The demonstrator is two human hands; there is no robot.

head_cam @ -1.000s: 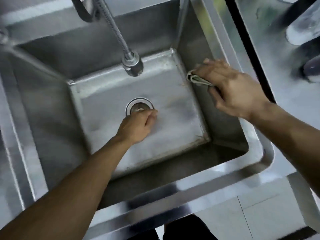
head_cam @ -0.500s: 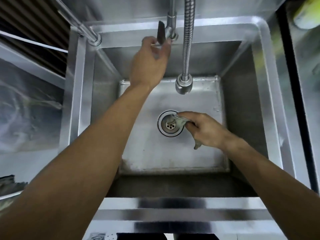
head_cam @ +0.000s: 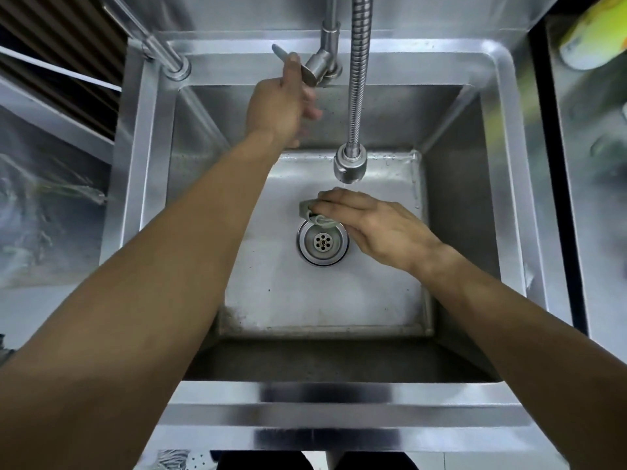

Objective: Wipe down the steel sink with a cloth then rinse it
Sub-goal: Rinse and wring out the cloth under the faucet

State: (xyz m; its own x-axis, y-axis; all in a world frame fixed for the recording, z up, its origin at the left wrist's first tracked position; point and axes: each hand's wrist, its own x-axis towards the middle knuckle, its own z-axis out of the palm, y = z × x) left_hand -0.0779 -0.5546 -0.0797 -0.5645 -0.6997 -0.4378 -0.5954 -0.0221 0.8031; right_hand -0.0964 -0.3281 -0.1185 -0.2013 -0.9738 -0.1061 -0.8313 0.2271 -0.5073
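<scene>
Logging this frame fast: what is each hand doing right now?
Left hand: fingers on the tap lever, gripping it.
Right hand: fingers straight, pressing the cloth onto the sink floor beside the drain.

I saw the left hand (head_cam: 278, 108) up at the tap lever (head_cam: 294, 64), fingers on it. Right hand (head_cam: 376, 228) pressed the cloth (head_cam: 314, 214) flat on the sink (head_cam: 305, 293) floor, just behind the drain (head_cam: 323, 243), under the spray head (head_cam: 350, 164).
</scene>
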